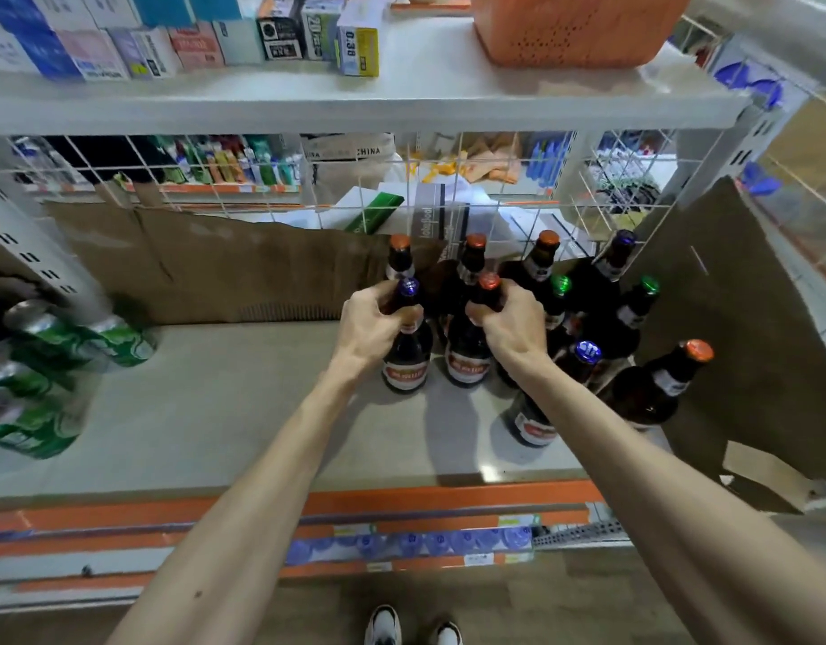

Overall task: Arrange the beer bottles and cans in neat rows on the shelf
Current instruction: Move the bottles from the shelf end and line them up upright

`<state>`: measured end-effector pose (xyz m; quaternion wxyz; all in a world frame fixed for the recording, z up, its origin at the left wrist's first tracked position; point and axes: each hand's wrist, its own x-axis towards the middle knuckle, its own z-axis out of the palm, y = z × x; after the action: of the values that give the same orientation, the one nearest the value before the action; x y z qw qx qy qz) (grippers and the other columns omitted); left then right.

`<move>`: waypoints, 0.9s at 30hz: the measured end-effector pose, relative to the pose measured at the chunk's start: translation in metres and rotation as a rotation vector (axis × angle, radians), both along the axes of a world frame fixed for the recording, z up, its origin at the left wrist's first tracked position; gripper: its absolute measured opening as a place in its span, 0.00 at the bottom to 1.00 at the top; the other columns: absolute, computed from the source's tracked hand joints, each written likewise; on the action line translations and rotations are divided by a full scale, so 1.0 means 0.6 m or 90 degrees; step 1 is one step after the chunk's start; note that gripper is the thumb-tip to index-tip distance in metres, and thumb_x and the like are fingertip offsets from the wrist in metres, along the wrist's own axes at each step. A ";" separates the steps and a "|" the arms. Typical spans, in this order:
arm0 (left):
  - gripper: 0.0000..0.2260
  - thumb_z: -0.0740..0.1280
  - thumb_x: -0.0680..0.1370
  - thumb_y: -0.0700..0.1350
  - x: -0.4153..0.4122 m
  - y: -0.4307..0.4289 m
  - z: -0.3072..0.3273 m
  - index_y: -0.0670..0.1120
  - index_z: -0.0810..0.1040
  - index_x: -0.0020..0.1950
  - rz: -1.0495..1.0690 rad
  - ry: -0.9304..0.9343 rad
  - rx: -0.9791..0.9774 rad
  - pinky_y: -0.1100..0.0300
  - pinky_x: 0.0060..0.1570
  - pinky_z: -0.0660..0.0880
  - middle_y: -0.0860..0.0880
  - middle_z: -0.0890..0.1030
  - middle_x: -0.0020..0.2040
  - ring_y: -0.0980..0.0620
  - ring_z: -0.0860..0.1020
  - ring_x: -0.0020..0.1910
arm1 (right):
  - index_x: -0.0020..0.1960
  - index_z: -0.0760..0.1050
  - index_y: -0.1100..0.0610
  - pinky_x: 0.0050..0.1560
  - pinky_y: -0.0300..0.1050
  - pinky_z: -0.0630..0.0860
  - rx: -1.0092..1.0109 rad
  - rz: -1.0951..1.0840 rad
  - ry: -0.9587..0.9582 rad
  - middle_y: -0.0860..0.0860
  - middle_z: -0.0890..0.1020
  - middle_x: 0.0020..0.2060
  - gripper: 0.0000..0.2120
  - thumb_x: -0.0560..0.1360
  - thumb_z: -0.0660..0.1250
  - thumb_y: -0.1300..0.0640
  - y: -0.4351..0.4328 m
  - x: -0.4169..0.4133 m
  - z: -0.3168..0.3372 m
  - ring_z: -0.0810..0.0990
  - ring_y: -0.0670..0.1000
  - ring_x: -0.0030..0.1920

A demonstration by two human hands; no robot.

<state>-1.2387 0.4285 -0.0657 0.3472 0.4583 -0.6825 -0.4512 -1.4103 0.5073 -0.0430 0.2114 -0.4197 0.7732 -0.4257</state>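
Now both hands grip bottle necks on the shelf (215,412).
Head view: the left hand (378,318) curls round the neck of the blue-capped bottle (407,360) and the right hand (508,325) round the orange-capped bottle (469,356) just beside it, mid-shelf. Other bottles (620,309) crowd the shelf's right end, and green cans (52,365) sit at its left end.

Shelf (225,412): grey deck, orange strip along its front edge. I note beer bottles (536,272) standing upright in a cluster on the right half, with orange, blue and green caps. Nearest the middle, front-left bottle (404,372) and front-right bottle (469,365) stand side by side, red labels facing me, just beside each other. Green cans (122,339) are grouped at the far left edge, well apart from the bottles. Brown cardboard (192,272) stands along the back and the right side, behind the cluster.
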 end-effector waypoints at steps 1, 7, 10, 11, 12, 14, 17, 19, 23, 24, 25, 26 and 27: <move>0.08 0.74 0.71 0.42 0.000 0.001 -0.001 0.51 0.83 0.48 -0.001 0.005 0.005 0.59 0.44 0.77 0.56 0.84 0.40 0.59 0.80 0.39 | 0.48 0.76 0.52 0.46 0.41 0.71 0.006 0.009 -0.010 0.48 0.82 0.43 0.07 0.73 0.73 0.58 0.000 -0.002 -0.001 0.80 0.49 0.46; 0.13 0.75 0.69 0.45 0.013 -0.006 0.002 0.51 0.83 0.53 -0.028 -0.031 0.034 0.49 0.56 0.80 0.51 0.86 0.48 0.52 0.84 0.50 | 0.57 0.77 0.57 0.49 0.42 0.71 0.036 0.046 0.001 0.51 0.83 0.48 0.10 0.76 0.71 0.59 0.003 -0.003 -0.004 0.80 0.51 0.49; 0.21 0.76 0.65 0.52 0.022 -0.006 0.010 0.50 0.82 0.56 -0.039 -0.066 0.038 0.46 0.58 0.78 0.51 0.86 0.50 0.51 0.84 0.52 | 0.57 0.75 0.57 0.50 0.48 0.75 0.064 0.063 0.025 0.53 0.82 0.48 0.13 0.74 0.72 0.57 0.002 -0.003 0.000 0.80 0.55 0.51; 0.25 0.76 0.64 0.53 0.024 -0.004 0.013 0.50 0.81 0.60 -0.042 -0.069 0.035 0.47 0.60 0.78 0.52 0.85 0.52 0.52 0.83 0.54 | 0.58 0.74 0.57 0.50 0.49 0.74 0.072 0.071 0.033 0.52 0.81 0.48 0.15 0.74 0.73 0.56 0.002 -0.004 0.004 0.79 0.55 0.51; 0.28 0.77 0.64 0.54 0.024 -0.003 0.018 0.50 0.80 0.63 -0.040 -0.072 0.031 0.49 0.61 0.77 0.52 0.85 0.55 0.54 0.82 0.56 | 0.58 0.73 0.57 0.50 0.49 0.74 0.073 0.076 0.041 0.52 0.80 0.48 0.17 0.73 0.73 0.55 0.002 -0.005 0.009 0.78 0.55 0.50; 0.28 0.78 0.66 0.52 0.024 0.000 0.030 0.48 0.79 0.65 -0.026 -0.085 0.007 0.52 0.62 0.77 0.51 0.84 0.56 0.55 0.82 0.56 | 0.58 0.72 0.57 0.51 0.53 0.75 0.053 0.067 0.080 0.53 0.81 0.50 0.17 0.73 0.72 0.53 0.000 -0.007 0.024 0.79 0.57 0.51; 0.22 0.78 0.69 0.49 0.016 0.005 0.044 0.48 0.81 0.62 0.009 -0.093 -0.039 0.56 0.59 0.78 0.51 0.84 0.53 0.55 0.82 0.53 | 0.56 0.72 0.57 0.46 0.53 0.75 0.063 0.060 0.207 0.55 0.81 0.49 0.15 0.75 0.69 0.50 -0.006 -0.009 0.044 0.79 0.60 0.50; 0.20 0.77 0.70 0.49 0.009 0.008 0.046 0.49 0.82 0.61 0.016 -0.113 -0.062 0.55 0.57 0.78 0.51 0.85 0.52 0.54 0.82 0.52 | 0.52 0.72 0.58 0.42 0.52 0.72 0.093 0.077 0.289 0.56 0.81 0.48 0.11 0.77 0.68 0.50 -0.006 -0.009 0.049 0.79 0.62 0.49; 0.16 0.76 0.70 0.46 0.004 0.002 0.045 0.51 0.83 0.58 0.024 -0.168 -0.101 0.50 0.55 0.78 0.49 0.85 0.52 0.49 0.82 0.52 | 0.54 0.74 0.57 0.43 0.53 0.74 0.073 0.109 0.320 0.57 0.83 0.49 0.07 0.78 0.65 0.56 -0.002 -0.014 0.041 0.79 0.64 0.50; 0.16 0.76 0.70 0.46 0.004 0.000 0.046 0.51 0.84 0.57 0.025 -0.174 -0.103 0.50 0.54 0.78 0.49 0.86 0.51 0.49 0.83 0.52 | 0.56 0.74 0.57 0.45 0.53 0.74 0.069 0.121 0.310 0.56 0.83 0.50 0.07 0.78 0.65 0.57 -0.003 -0.017 0.042 0.79 0.63 0.51; 0.15 0.76 0.70 0.46 0.004 0.000 0.045 0.51 0.84 0.57 0.025 -0.176 -0.106 0.50 0.54 0.79 0.49 0.86 0.50 0.49 0.83 0.51 | 0.57 0.75 0.56 0.47 0.53 0.75 0.070 0.135 0.301 0.56 0.83 0.51 0.08 0.78 0.65 0.59 -0.004 -0.019 0.043 0.79 0.62 0.52; 0.15 0.76 0.70 0.45 0.005 0.000 0.045 0.51 0.84 0.56 0.026 -0.174 -0.107 0.50 0.54 0.79 0.49 0.86 0.50 0.49 0.83 0.51 | 0.57 0.75 0.56 0.49 0.53 0.76 0.069 0.146 0.295 0.56 0.83 0.51 0.09 0.78 0.65 0.60 -0.004 -0.021 0.044 0.80 0.61 0.53; 0.15 0.76 0.70 0.45 0.005 -0.001 0.044 0.51 0.84 0.56 0.028 -0.171 -0.110 0.50 0.54 0.79 0.50 0.86 0.50 0.50 0.83 0.51 | 0.58 0.75 0.56 0.50 0.53 0.77 0.069 0.150 0.288 0.55 0.83 0.52 0.09 0.78 0.64 0.61 -0.004 -0.022 0.045 0.80 0.60 0.53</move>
<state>-1.2355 0.4281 -0.0392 0.3008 0.4976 -0.7490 -0.3177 -1.4235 0.5048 -0.0162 0.1035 -0.5795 0.7683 -0.2514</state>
